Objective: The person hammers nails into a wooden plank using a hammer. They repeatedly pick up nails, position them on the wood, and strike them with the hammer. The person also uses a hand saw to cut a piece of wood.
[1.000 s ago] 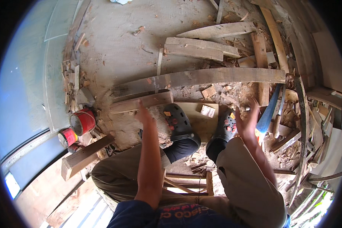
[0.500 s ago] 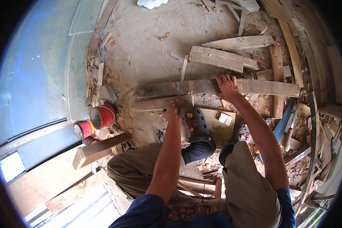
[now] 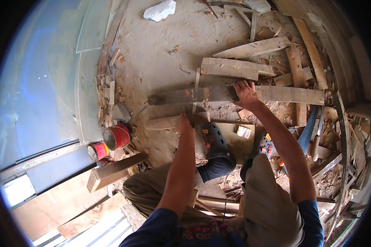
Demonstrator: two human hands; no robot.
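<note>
A long, weathered wooden plank (image 3: 290,94) lies crosswise in front of my feet. My right hand (image 3: 246,95) is closed over it near its middle, with the fingers curled at the far edge. My left hand (image 3: 184,123) is smeared by motion at a shorter piece of wood (image 3: 163,123) on the near side of the plank. Whether its fingers grip that piece does not show. A thin pale wood strip (image 3: 197,78) sticks out beyond the plank's far edge. My left clog (image 3: 215,140), dark grey with red decorations, is just right of my left hand.
Thick wood offcuts (image 3: 231,68) lie beyond the plank. Two red paint cans (image 3: 117,136) stand at the left, by a short beam (image 3: 111,173). A handsaw (image 3: 309,127) rests among scraps on the right. A white lump (image 3: 160,10) lies on the far floor.
The view has shifted slightly. My left hand has come a little nearer to me, and the shorter wood piece beside it shows more of its surface. My right hand stays on the plank.
</note>
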